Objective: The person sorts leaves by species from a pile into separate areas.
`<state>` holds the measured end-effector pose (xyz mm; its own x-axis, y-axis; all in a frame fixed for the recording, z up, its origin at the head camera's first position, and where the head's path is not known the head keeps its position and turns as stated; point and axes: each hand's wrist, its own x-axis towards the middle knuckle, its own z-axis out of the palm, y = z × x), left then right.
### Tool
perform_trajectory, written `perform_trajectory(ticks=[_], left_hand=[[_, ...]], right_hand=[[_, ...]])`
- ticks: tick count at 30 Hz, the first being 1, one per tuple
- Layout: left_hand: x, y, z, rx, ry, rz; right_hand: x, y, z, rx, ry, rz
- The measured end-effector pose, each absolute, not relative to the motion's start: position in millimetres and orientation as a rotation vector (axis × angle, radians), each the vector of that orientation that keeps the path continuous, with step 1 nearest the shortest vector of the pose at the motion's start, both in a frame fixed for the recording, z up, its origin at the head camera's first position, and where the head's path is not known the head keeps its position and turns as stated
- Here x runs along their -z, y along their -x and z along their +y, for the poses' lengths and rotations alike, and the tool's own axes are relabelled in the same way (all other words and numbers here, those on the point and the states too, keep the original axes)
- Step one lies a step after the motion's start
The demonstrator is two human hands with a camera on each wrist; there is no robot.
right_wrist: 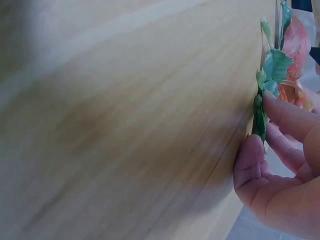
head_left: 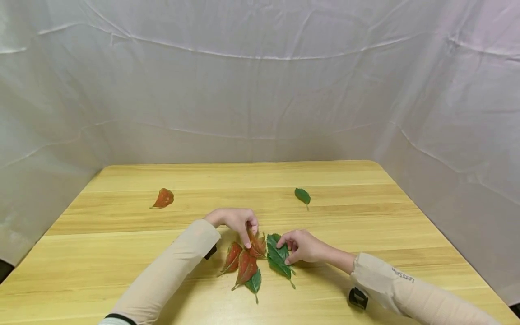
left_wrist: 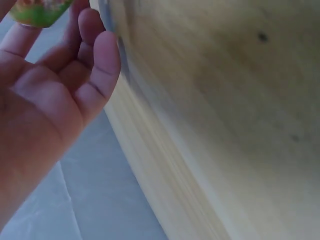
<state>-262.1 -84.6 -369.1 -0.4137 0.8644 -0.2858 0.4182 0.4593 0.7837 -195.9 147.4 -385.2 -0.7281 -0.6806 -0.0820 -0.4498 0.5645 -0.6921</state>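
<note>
Red leaf (head_left: 258, 248) is pinched by fingers of left hand (head_left: 237, 220), green leaf (head_left: 277, 262) by right hand (head_left: 307, 246), mid-counter (head_left: 345, 212). Leaf arranging seems in hand; gentle release is judged needed next.

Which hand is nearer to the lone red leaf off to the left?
Left. The left hand is right of the lone red leaf, on its near side; the right hand is much farther right.

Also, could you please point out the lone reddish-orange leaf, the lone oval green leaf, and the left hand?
Lone reddish-orange leaf (head_left: 164, 197): head view, middle of its blade.
Lone oval green leaf (head_left: 302, 195): head view, middle of its blade.
Left hand (head_left: 235, 219): head view, back of the hand.
</note>
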Motion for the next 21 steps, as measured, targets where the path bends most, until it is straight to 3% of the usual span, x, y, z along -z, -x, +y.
perform_trajectory(ticks=[9,21], left_hand=[[373.2,265.7,-89.8,-0.976,-1.086,1.841],[369.1,261.1,-92.6,-1.337,-0.826,1.755]], right_hand=[[386.5,196.9,148.0,0.962,0.927,2.452],[387.0,197.6,148.8,0.972,0.933,2.437]])
